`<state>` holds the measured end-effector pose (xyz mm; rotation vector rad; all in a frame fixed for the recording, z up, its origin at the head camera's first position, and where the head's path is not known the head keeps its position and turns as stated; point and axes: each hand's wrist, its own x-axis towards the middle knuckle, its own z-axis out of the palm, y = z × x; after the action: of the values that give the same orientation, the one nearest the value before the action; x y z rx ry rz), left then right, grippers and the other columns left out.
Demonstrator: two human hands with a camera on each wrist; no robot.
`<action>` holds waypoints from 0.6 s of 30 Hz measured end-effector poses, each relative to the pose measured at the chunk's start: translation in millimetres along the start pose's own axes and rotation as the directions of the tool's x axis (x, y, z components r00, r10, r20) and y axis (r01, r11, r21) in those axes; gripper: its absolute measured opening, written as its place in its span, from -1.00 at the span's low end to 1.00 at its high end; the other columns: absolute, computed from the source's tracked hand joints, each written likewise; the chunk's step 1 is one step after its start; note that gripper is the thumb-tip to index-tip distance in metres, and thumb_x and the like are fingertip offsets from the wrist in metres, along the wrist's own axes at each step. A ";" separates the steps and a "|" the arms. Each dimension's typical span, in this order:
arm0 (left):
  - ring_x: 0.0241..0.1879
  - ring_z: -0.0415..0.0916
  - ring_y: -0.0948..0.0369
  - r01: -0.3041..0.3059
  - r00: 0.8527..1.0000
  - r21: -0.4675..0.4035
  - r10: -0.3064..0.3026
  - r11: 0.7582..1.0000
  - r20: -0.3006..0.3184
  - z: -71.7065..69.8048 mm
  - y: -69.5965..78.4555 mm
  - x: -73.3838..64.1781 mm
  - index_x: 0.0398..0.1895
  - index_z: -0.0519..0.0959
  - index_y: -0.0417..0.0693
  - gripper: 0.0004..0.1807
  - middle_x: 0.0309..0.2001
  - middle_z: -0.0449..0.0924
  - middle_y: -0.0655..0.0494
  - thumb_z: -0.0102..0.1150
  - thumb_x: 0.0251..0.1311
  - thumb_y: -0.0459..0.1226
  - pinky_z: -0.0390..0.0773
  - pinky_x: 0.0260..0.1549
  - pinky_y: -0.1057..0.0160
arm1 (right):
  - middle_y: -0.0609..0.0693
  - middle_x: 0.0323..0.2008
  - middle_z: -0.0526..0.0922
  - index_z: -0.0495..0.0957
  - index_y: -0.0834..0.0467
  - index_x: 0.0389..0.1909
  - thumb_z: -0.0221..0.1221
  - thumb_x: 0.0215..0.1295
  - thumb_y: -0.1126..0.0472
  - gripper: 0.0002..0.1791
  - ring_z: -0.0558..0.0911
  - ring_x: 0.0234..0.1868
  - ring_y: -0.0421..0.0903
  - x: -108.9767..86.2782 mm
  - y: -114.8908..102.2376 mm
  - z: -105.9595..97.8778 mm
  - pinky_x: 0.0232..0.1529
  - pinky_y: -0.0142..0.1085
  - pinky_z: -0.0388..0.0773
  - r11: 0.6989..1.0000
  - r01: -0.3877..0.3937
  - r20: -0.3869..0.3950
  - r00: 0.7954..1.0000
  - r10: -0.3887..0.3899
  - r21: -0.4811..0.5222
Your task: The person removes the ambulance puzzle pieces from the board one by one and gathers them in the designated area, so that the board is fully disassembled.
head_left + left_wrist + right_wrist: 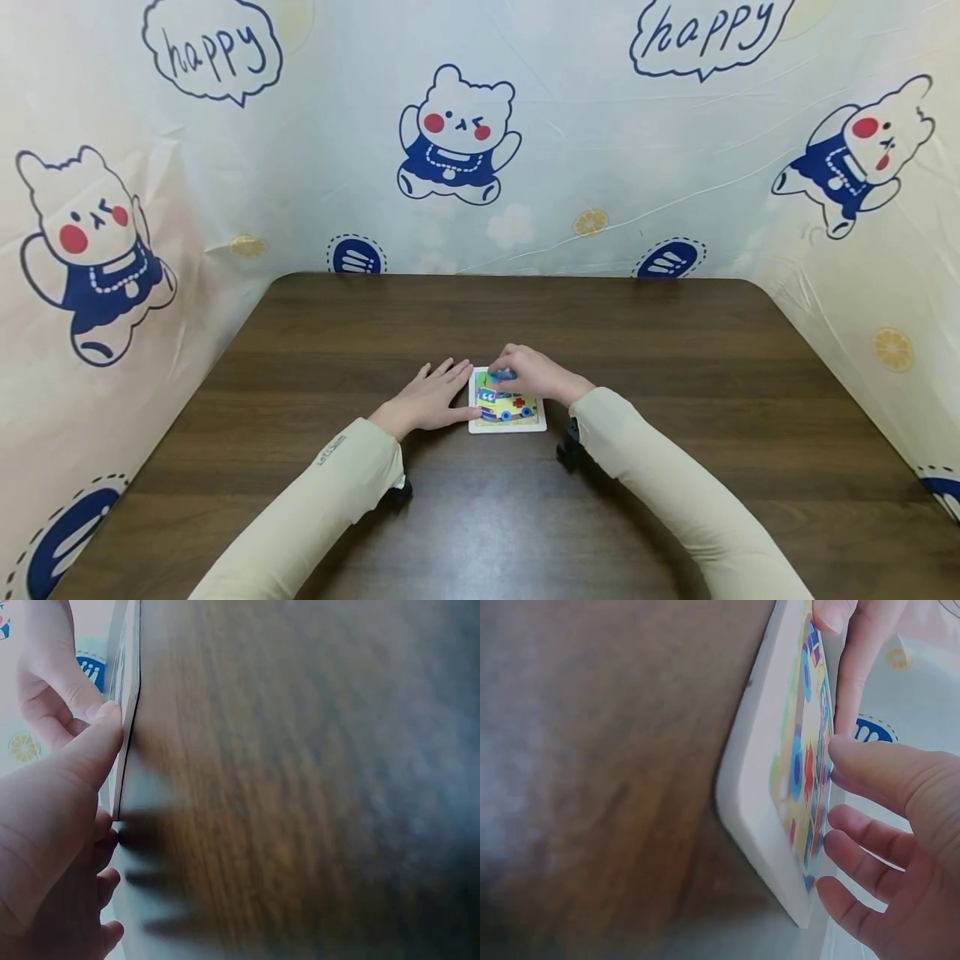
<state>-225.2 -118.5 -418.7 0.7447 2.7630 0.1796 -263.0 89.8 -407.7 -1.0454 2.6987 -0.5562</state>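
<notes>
A small square jigsaw puzzle point(517, 406) with a white frame lies flat on the table, printed with a yellow ambulance. My left hand point(431, 400) is spread on the tabletop at its left side, thumb over the frame's left edge. Over the upper part of the picture, my right hand point(534, 372) pinches a bluish puzzle piece point(507, 374) between thumb and index finger, mostly hidden by the fingers. In the right wrist view, the right thumb point(870, 765) and fingertips are right at the printed surface. The frame's thick white rim point(754, 750) shows there too.
The dark wooden table point(300, 350) stretches around the puzzle on all sides. Behind and beside it hangs a pale curtain point(570, 150) with cartoon bears. Each cuff has a dark wrist-worn device point(570, 447) beneath it, close over the tabletop.
</notes>
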 end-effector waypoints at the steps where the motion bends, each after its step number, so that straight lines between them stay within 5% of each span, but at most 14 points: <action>1: 0.38 -0.22 0.00 -0.003 1.000 0.000 0.003 1.000 -0.002 0.1 -0.2 0.6 0.44 -0.04 -0.10 -0.08 0.42 -0.09 0.03 -0.17 0.19 0.28 -0.19 0.24 -0.15 | 0.03 -0.17 0.50 0.59 0.19 -0.03 0.23 0.20 0.13 -0.65 0.47 -0.18 -0.09 1.1 0.2 -0.2 -0.15 -0.25 0.45 1.000 -0.002 0.002 1.000 0.002 0.002; 18: 0.39 -0.26 0.01 -0.002 0.999 -0.031 0.004 1.000 0.042 -4.7 -4.8 8.4 0.44 -0.07 -0.07 -0.08 0.43 -0.14 0.06 -0.13 0.19 0.26 -0.21 0.25 -0.12 | -0.01 -0.20 0.51 0.61 0.16 -0.05 0.23 0.20 0.18 -0.71 0.49 -0.22 -0.14 13.2 -4.7 -2.8 -0.16 -0.26 0.47 0.994 -0.109 0.023 0.994 0.108 0.019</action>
<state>-235.9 -118.6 -417.0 0.7363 2.7133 0.2044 -270.7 78.4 -403.9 -0.8878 2.7050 -0.5480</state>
